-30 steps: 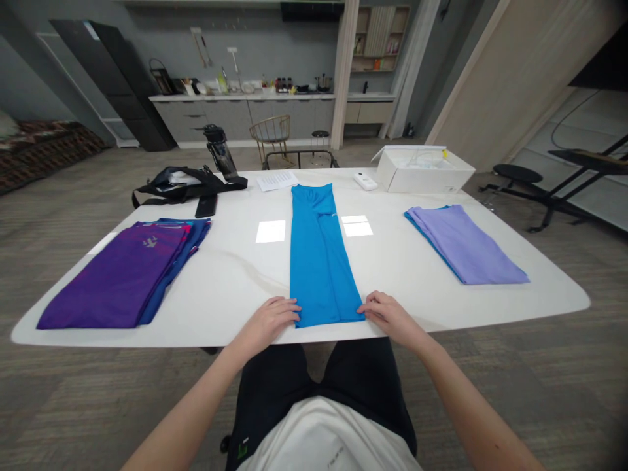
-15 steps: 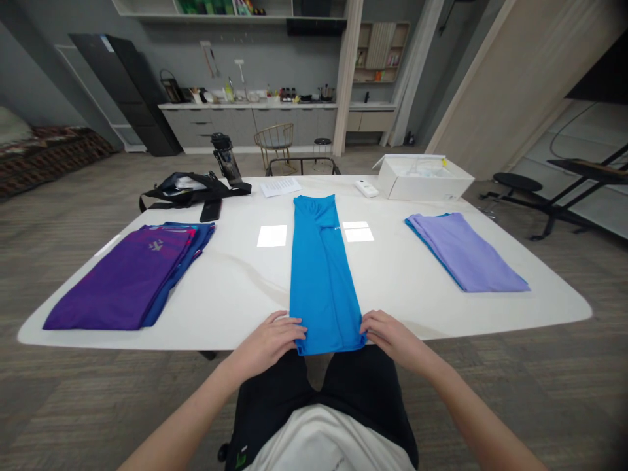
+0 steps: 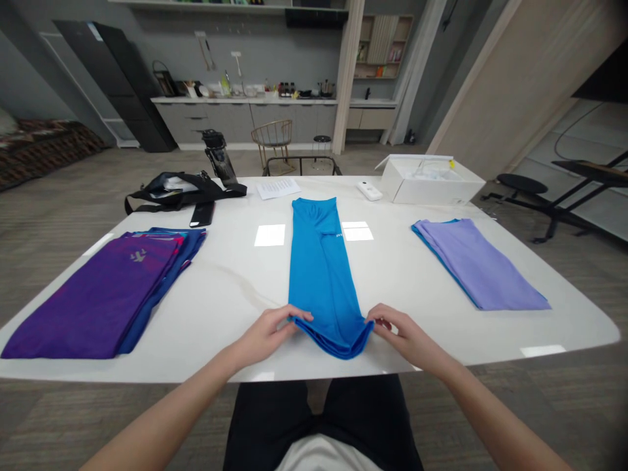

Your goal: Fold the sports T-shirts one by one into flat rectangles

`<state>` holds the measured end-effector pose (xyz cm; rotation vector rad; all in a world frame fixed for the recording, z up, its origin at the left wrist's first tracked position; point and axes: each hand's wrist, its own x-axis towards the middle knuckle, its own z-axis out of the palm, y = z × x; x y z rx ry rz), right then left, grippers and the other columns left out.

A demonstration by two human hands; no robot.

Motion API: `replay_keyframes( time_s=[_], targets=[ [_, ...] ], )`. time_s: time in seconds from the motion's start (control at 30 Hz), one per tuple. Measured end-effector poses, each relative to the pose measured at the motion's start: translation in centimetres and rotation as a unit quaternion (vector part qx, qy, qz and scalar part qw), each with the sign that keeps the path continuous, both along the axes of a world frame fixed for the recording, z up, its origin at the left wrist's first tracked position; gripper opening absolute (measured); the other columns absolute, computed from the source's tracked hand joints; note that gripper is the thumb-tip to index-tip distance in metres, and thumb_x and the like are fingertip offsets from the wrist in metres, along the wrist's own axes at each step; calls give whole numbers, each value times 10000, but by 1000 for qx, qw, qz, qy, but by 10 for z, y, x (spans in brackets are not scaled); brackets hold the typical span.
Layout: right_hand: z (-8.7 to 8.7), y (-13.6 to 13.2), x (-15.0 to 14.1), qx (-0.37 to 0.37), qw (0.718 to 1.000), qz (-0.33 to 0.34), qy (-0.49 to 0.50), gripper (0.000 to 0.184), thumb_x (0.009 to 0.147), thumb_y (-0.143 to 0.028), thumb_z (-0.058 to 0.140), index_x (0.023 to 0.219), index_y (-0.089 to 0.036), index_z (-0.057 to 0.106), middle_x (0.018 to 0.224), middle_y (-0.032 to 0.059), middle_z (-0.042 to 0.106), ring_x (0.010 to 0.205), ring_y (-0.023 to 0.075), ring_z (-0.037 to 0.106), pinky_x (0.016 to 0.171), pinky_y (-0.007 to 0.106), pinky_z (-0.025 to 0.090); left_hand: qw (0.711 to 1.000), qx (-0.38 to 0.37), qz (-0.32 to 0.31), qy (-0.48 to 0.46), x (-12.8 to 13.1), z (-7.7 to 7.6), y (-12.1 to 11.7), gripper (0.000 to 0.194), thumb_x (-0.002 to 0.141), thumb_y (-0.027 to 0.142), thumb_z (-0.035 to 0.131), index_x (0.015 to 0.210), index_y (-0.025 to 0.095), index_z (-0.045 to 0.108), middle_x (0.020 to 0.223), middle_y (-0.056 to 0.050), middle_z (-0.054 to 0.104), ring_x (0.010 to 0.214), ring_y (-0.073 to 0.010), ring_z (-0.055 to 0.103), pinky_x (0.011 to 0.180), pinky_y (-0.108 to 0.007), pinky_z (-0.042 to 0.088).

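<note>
A blue garment [image 3: 321, 275], folded into a long narrow strip, lies lengthwise down the middle of the white table [image 3: 235, 294]. My left hand [image 3: 275, 330] pinches its near left corner between thumb and fingers. At the near right corner, my right hand [image 3: 395, 327] grips the fabric the same way. Between the two hands the near end is lifted a little off the table and sags in the middle, so its open layered edge shows. A small pale mark is on the garment's right side.
Purple and dark blue folded clothes [image 3: 93, 294] lie at the left, a lilac folded garment [image 3: 483, 265] over a blue one at the right. Farther back are a black bag [image 3: 181, 190], bottle [image 3: 219, 157], phone [image 3: 201, 214], paper [image 3: 277, 188], white device [image 3: 369, 191] and white box [image 3: 432, 183].
Both hands have taken hold of the garment's near corners and raised that end, which lay flat at the table edge, moving it slightly away from my body. The view has shifted somewhat.
</note>
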<state>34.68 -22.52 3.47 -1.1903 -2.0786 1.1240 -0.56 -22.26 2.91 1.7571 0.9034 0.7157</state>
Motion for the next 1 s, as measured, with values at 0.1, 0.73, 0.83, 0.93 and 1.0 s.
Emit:
replay_keyframes(
  time_s=[0.1, 0.73, 0.83, 0.93, 1.0],
  targets=[
    [21, 47, -11, 31, 995, -80, 50, 264, 1009, -467, 547, 1037, -238, 676, 956, 53, 680, 849, 193, 614, 769, 336, 494, 989, -54, 50, -127, 13, 23, 51, 317, 1002, 463, 549, 1134, 202, 670, 1247, -104, 725, 1188, -275, 660, 1047, -447, 513],
    [-70, 474, -95, 72, 931, -337, -117, 243, 919, -261, 554, 1063, -161, 723, 1027, 115, 744, 998, 270, 666, 913, 371, 485, 901, -123, 406, -91, 28, -66, 460, 228, 701, 184, 804, 871, 144, 657, 748, -49, 708, 774, -231, 702, 789, -368, 553],
    [-67, 481, -91, 115, 921, -358, -96, 328, 974, -321, 470, 1160, -159, 686, 1041, 121, 741, 989, 279, 667, 910, 389, 492, 913, 1, 391, -114, 31, -64, 472, 297, 800, 228, 718, 1083, 174, 645, 919, -51, 743, 834, -210, 708, 833, -363, 564],
    [-65, 484, -90, 120, 914, -370, -116, 385, 999, -323, 416, 1268, -152, 630, 1109, 145, 718, 1051, 301, 646, 942, 433, 491, 905, 35, 422, -45, 34, -63, 476, 394, 844, 201, 657, 1233, 174, 598, 1087, -99, 732, 1003, -253, 702, 947, -416, 544],
    [-67, 481, -93, 124, 908, -367, -163, 431, 997, -311, 423, 1364, -141, 572, 1271, 186, 653, 1175, 342, 591, 986, 497, 473, 889, 87, 447, 53, 37, -65, 472, 487, 849, 130, 605, 1333, 148, 554, 1297, -164, 662, 1218, -302, 623, 1079, -467, 465]
  ],
)
